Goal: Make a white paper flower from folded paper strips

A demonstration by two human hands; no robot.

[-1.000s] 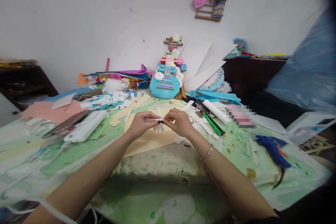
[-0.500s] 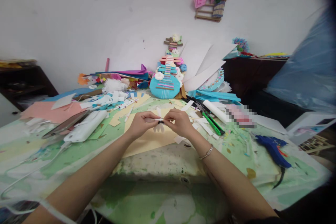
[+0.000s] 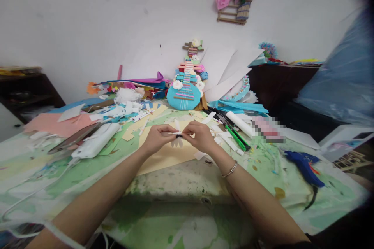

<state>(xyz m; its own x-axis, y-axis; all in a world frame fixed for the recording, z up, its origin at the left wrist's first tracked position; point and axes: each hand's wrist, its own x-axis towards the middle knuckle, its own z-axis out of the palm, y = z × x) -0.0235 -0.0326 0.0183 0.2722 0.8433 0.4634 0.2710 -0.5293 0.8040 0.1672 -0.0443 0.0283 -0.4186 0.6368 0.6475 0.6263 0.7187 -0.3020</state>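
Note:
Between my two hands is a small white paper flower (image 3: 176, 142) with a dark middle and narrow petals. My left hand (image 3: 159, 137) pinches its left side between thumb and fingertips. From the right, my right hand (image 3: 199, 135) pinches at the flower's dark centre, its fingertips almost meeting the left ones. Exactly which petals each hand grips is too small to tell. Below the hands lies a sheet of cream paper (image 3: 166, 159) on the green-patterned tablecloth (image 3: 257, 186).
A blue paper lute (image 3: 184, 99) stands against the wall. To the right lie a green utility knife (image 3: 236, 138), a white roll (image 3: 239, 123) and a blue glue gun (image 3: 305, 167). Left are a white power strip (image 3: 95, 140) with its cable, a phone-like dark slab (image 3: 73, 138) and paper scraps.

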